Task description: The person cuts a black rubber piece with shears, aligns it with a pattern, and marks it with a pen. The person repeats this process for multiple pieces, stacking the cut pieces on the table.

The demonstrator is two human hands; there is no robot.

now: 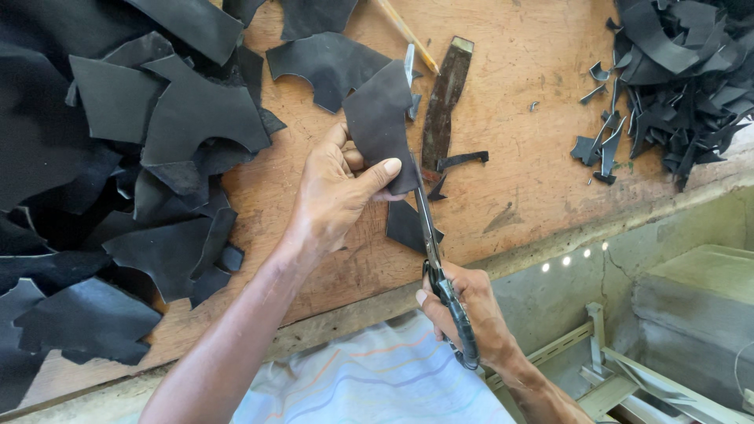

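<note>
My left hand (334, 196) pinches a dark piece of leather (381, 118) between thumb and fingers, holding it upright over the wooden table (518, 118). My right hand (471, 310) grips the black handles of a pair of scissors (433, 251). The scissor blades run up along the right edge of the held piece. A cut-off bit of leather (404, 226) lies just below the piece, under the blades.
A large heap of black leather pieces (118, 157) covers the table's left side. A pile of thin black offcuts (675, 71) sits at the top right. A rusty flat metal blade (444, 98) and a pencil (408, 35) lie near the middle top. Concrete and metal rails lie lower right.
</note>
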